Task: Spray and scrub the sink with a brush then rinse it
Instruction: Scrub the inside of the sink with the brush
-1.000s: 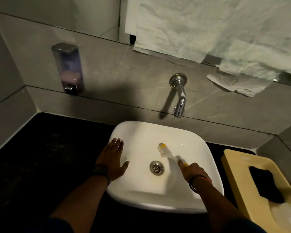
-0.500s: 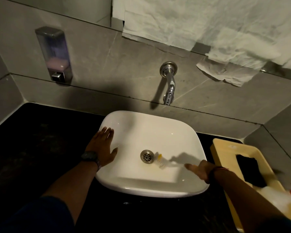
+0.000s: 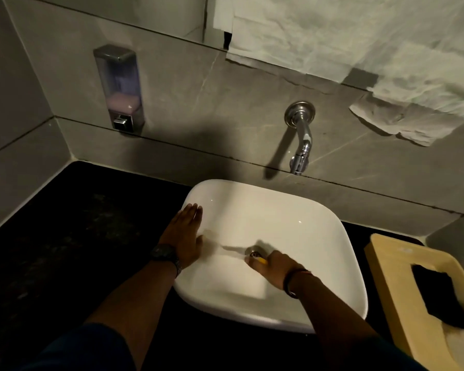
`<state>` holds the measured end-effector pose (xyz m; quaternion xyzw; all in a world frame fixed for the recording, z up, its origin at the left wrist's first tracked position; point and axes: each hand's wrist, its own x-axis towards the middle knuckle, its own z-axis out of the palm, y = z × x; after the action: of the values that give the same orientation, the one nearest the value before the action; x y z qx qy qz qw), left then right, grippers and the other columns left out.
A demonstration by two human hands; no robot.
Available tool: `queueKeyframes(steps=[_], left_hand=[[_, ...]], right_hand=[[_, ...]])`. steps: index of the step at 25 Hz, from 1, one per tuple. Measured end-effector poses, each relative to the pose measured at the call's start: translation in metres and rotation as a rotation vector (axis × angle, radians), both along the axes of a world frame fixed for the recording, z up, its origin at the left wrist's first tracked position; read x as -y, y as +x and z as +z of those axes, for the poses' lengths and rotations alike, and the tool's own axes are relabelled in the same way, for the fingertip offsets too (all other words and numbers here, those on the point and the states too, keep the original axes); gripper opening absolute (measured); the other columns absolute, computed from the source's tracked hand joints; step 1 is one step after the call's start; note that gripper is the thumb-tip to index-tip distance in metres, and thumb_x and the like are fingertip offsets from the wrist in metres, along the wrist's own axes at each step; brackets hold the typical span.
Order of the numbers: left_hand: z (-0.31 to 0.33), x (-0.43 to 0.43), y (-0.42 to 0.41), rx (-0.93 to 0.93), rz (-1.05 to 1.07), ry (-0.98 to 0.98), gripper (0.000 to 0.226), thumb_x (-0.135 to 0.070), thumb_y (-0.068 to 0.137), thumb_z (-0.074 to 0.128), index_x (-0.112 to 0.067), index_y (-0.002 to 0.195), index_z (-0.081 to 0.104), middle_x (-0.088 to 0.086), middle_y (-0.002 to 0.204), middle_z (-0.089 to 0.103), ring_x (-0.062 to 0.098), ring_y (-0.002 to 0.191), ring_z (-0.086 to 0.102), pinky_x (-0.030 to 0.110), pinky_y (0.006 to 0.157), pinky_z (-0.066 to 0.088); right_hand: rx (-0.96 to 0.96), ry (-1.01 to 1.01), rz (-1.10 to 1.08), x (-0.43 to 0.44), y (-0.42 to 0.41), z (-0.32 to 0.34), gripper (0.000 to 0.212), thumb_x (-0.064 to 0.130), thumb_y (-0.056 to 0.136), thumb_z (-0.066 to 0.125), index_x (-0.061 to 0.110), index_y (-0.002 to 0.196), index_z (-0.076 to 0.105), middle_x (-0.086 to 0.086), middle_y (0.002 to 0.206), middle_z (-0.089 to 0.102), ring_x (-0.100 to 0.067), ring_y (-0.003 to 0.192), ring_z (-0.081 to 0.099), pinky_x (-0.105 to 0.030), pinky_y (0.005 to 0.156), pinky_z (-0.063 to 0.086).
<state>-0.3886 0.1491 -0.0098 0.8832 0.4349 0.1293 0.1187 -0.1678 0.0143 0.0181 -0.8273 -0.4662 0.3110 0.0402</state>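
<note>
A white square basin (image 3: 292, 210) sits on a black counter. My left hand (image 3: 184, 235) lies flat on the basin's left rim, fingers spread, a watch on the wrist. My right hand (image 3: 273, 266) is inside the bowl just right of the metal drain (image 3: 255, 253), closed on a small brush with a yellow handle (image 3: 261, 261). The brush reaches left across the bowl floor and is motion-blurred; its head (image 3: 212, 238) appears near my left thumb. No water runs from the chrome wall tap (image 3: 300, 140).
A soap dispenser (image 3: 119, 88) hangs on the grey tile wall at left. Crumpled paper (image 3: 346, 44) covers the mirror above. A yellow tray (image 3: 402, 279) holding a black pad (image 3: 437, 295) stands on the black counter (image 3: 78, 236) right of the basin.
My right hand has swept the brush from the bowl's right side to the left, past the drain. My left hand has stayed on the rim. The camera has shifted left.
</note>
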Motion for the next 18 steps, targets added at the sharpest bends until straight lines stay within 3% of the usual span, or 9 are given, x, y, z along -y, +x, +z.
queueKeyframes(steps=[4,6,8,9,11,13,16,18], left_hand=[[0.000,0.000,0.001,-0.002,0.005,-0.003,0.072,-0.028,0.090,0.046,-0.006,0.145,0.005,0.014,0.157,0.010,0.026,0.146,0.005,0.037,0.119,0.004],[0.000,-0.001,0.001,-0.013,0.000,-0.001,0.073,-0.029,0.089,0.048,-0.006,0.145,0.007,0.014,0.157,0.012,0.026,0.145,0.007,0.038,0.119,0.005],[0.000,-0.001,0.001,-0.016,-0.006,0.013,0.074,-0.029,0.088,0.050,-0.005,0.145,0.009,0.015,0.156,0.014,0.027,0.145,0.008,0.038,0.118,0.006],[0.000,0.000,0.002,-0.020,-0.005,0.015,0.074,-0.029,0.088,0.050,-0.005,0.145,0.010,0.015,0.156,0.015,0.028,0.145,0.009,0.038,0.118,0.006],[0.001,0.000,0.002,-0.041,-0.002,0.014,0.074,-0.030,0.089,0.050,-0.005,0.145,0.010,0.014,0.157,0.014,0.027,0.145,0.008,0.038,0.119,0.006],[0.001,-0.001,0.002,-0.048,0.005,0.019,0.074,-0.030,0.089,0.049,-0.006,0.145,0.008,0.014,0.157,0.013,0.027,0.145,0.007,0.038,0.119,0.006],[0.001,-0.001,0.001,-0.042,0.010,0.007,0.074,-0.030,0.089,0.048,-0.006,0.145,0.006,0.013,0.157,0.011,0.027,0.145,0.006,0.038,0.119,0.005],[-0.001,-0.002,0.000,-0.025,0.007,0.004,0.074,-0.027,0.089,0.049,-0.007,0.145,0.005,0.013,0.157,0.011,0.027,0.145,0.006,0.038,0.119,0.005]], right_hand=[[0.334,-0.025,-0.393,0.031,0.067,0.023,0.081,0.077,0.079,0.040,0.011,0.122,0.058,-0.017,0.124,0.064,-0.035,0.111,0.060,-0.040,0.095,0.046],[0.297,-0.055,-0.460,0.059,0.106,0.039,0.077,0.068,0.085,0.046,0.005,0.128,0.055,-0.021,0.128,0.061,-0.037,0.111,0.059,-0.040,0.095,0.046],[0.122,-0.160,-0.267,0.080,0.115,0.055,0.084,0.070,0.080,0.053,0.006,0.134,0.052,-0.020,0.134,0.058,-0.035,0.117,0.057,-0.038,0.100,0.045],[0.074,-0.247,-0.114,0.086,0.111,0.061,0.094,0.081,0.070,0.051,0.010,0.131,0.056,-0.016,0.131,0.061,-0.032,0.115,0.058,-0.038,0.100,0.046],[0.173,-0.363,0.115,0.089,0.096,0.058,0.104,0.099,0.049,0.034,0.020,0.107,0.067,-0.007,0.109,0.070,-0.025,0.101,0.063,-0.037,0.091,0.050],[0.295,-0.279,0.127,0.072,0.077,0.048,0.091,0.098,0.053,0.030,0.022,0.090,0.063,-0.007,0.099,0.067,-0.027,0.095,0.064,-0.033,0.079,0.048],[0.328,-0.028,-0.274,0.027,0.055,0.024,0.079,0.081,0.077,0.037,0.014,0.114,0.059,-0.013,0.119,0.065,-0.033,0.107,0.060,-0.038,0.084,0.044],[0.210,0.046,-0.344,0.008,0.034,0.012,0.076,0.075,0.082,0.040,0.011,0.121,0.056,-0.014,0.123,0.064,-0.033,0.110,0.059,-0.038,0.087,0.043]])
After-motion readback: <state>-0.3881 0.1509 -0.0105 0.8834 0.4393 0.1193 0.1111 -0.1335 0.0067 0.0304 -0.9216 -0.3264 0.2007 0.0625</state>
